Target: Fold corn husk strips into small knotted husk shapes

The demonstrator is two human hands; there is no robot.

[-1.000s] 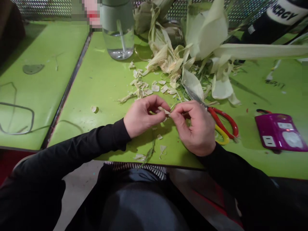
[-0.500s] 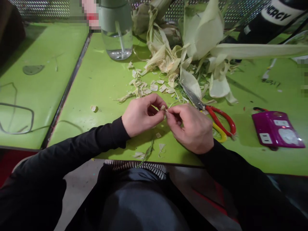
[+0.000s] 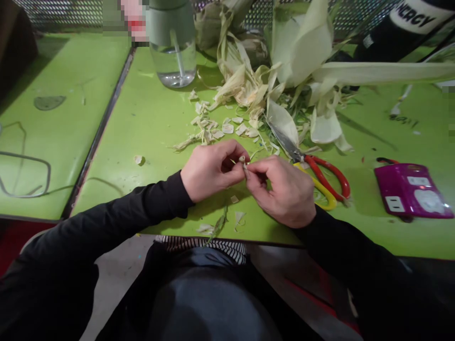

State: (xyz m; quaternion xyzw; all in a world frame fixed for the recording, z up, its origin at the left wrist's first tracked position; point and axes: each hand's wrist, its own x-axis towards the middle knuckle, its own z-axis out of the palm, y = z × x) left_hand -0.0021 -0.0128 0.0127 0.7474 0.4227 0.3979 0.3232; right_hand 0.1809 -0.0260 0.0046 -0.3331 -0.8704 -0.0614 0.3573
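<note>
Between the fingertips of my left hand (image 3: pixel 215 168) and my right hand (image 3: pixel 282 189) is a small pale piece of corn husk (image 3: pixel 242 160), rolled or folded at its top. Both hands pinch it just above the table, thumbs and forefingers nearly meeting. Beyond them lie several cut husk bits (image 3: pixel 227 128) in a loose scatter. Scissors (image 3: pixel 293 151) with one red and one yellow handle rest beside my right hand, blades pointing away. A heap of dried corn husks (image 3: pixel 302 52) stands behind the scissors.
A clear bottle (image 3: pixel 176 71) with liquid stands at the back. A purple box-like device (image 3: pixel 412 192) sits at the right, and a black bottle (image 3: pixel 398 33) leans behind it. A dark seam (image 3: pixel 103 128) divides the green table (image 3: pixel 117 156). Wire frames lie on the left.
The pinched husk piece has turned slightly, and its rolled top shows more clearly. My hands stay almost in place. The view has shifted very slightly.
</note>
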